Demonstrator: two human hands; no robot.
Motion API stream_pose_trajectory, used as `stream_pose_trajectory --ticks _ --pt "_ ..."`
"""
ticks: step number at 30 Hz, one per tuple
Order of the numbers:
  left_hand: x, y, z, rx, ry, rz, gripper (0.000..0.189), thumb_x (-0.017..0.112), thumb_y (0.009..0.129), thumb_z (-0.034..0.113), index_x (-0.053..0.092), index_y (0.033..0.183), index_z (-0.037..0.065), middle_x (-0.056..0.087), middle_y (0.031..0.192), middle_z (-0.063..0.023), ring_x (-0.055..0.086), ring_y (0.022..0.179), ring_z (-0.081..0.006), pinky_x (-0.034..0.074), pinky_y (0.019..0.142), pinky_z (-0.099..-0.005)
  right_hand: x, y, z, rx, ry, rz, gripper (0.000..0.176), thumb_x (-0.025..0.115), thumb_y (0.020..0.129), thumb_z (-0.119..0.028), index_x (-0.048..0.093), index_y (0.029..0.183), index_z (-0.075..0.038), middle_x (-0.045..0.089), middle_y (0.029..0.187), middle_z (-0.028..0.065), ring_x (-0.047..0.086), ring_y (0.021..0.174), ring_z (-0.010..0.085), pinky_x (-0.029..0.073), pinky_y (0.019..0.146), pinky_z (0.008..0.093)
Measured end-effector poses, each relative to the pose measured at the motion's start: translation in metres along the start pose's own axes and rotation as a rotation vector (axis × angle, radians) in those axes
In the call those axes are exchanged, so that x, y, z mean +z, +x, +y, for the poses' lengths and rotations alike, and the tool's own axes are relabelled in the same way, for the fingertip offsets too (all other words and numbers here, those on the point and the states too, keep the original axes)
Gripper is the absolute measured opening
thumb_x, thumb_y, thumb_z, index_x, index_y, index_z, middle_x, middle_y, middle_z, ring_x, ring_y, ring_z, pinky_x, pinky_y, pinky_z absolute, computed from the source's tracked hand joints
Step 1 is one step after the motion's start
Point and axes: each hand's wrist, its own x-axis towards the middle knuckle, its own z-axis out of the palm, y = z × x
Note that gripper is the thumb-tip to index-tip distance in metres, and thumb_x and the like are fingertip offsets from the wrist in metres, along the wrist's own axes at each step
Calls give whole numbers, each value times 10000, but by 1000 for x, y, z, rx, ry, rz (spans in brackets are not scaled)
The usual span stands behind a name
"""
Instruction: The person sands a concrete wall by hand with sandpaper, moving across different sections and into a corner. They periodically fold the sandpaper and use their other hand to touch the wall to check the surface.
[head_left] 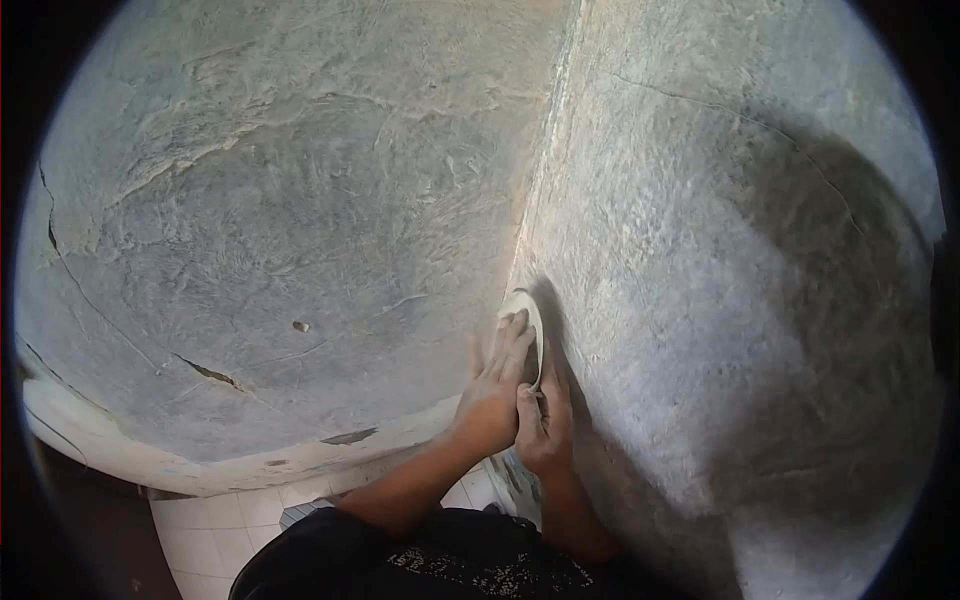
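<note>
A pale, rounded, flat piece [537, 325] lies against the rough grey wall at its corner line. My left hand [500, 375] presses on the piece's left face, its fingers pointing up and laid along it. Close beside it, my right hand [545, 420] grips the lower right edge of the same piece, with the thumb in front and the fingers partly hidden behind. The two hands touch or nearly touch near the wrists.
Rough plastered wall [350, 220] spreads on the left, with cracks and a small hole [301, 327]. Another wall face [680, 280] stands on the right, bearing shadows. White floor tiles [215, 525] show at the lower left.
</note>
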Motion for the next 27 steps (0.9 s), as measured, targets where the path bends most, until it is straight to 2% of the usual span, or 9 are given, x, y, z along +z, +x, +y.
stream_pose_trajectory --ticks 1,5,10,16,18,19,20,23,27 --pt "4 4 -6 32 -136 -41 691 477 865 143 185 1463 -44 165 1534 -276 197 1417 -431 90 1139 -583 -1 2 5 -27 -1 -8 571 481 927 -165 321 1356 176 415 1355 349 442 1250 453 368 1042 441" --pt "24 26 -28 157 -402 -74 892 574 828 154 9 1492 -38 48 1546 -297 130 1422 -461 170 1157 -469 -3 6 6 -26 -21 -50 639 482 926 -224 282 1355 205 380 1363 378 394 1278 478 267 1114 461" --pt "8 50 -36 234 -380 -184 899 541 773 34 8 1493 -40 -3 1527 -344 101 1408 -509 188 1147 -468 -1 11 -7 78 -34 -44 694 505 941 -313 287 1357 198 394 1328 393 406 1271 473 292 1101 456" --pt "4 58 -39 241 -419 -32 797 493 750 18 131 1444 -132 77 1483 -409 151 1368 -570 191 1139 -491 -24 27 -52 100 -149 -212 727 559 922 -342 303 1375 166 389 1373 368 395 1319 435 318 1093 434" --pt "9 63 -45 251 -293 -50 717 433 851 21 59 1434 -163 23 1472 -435 97 1390 -554 168 1141 -502 -29 29 -64 127 -214 -250 774 612 890 -362 308 1384 150 374 1394 366 377 1332 444 332 1084 433" --pt "12 65 -45 216 -322 -19 703 467 865 76 114 1421 -171 55 1468 -438 140 1375 -567 179 1130 -525 -29 28 -65 11 -221 -155 745 648 867 -375 387 1351 128 450 1340 345 498 1234 428 396 1033 437" --pt "16 69 -45 214 -329 -20 703 467 865 76 114 1421 -171 55 1468 -438 140 1375 -567 179 1130 -525 -30 26 -66 16 -227 -157 745 648 867 -375 387 1351 128 450 1340 345 498 1234 428 396 1033 437" --pt "31 68 -44 294 -355 116 704 499 867 112 154 1409 -177 78 1464 -438 177 1365 -570 190 1130 -519 -29 24 -66 -164 -149 43 600 672 849 -368 533 1216 87 601 1158 250 662 947 297 518 866 392" --pt "64 47 -52 345 -323 181 641 480 887 116 213 1393 -174 141 1446 -438 182 1357 -577 185 1123 -548 -32 24 -61 -140 -190 66 656 639 856 -490 531 1191 63 602 1107 212 647 902 269 496 837 390"
